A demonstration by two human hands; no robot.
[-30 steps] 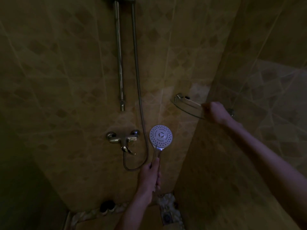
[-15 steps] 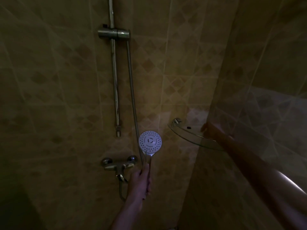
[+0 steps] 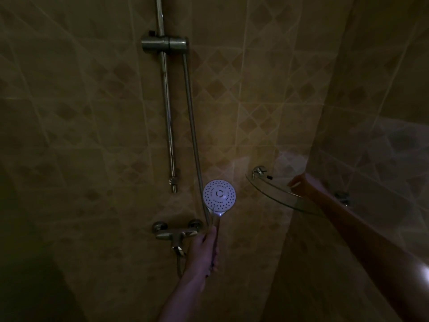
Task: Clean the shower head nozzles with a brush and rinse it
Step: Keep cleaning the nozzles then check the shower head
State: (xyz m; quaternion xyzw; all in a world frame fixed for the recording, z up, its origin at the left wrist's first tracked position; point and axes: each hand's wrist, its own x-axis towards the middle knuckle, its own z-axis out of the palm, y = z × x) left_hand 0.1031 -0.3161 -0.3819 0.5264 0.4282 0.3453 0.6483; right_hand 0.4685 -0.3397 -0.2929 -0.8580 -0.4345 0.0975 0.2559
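White shower head (image 3: pixel 219 196) gripped in left hand (image 3: pixel 204 254); right hand (image 3: pixel 301 185) on glass shelf (image 3: pixel 274 194), grip unclear

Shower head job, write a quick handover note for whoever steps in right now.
Left hand grips the handle of the round white shower head, nozzle face toward the camera, off the metal wall holder.
Right hand reaches over the curved glass corner shelf; too dark to tell its grip.
No brush visible.
Done: head taken down.
Left: fetch brush, scrub nozzles, rinse.

Curved glass corner shelf (image 3: pixel 267 190) on the right, fixed to the tiled walls by metal brackets (image 3: pixel 259 170), one small dark item (image 3: pixel 269 176) possibly lying on it
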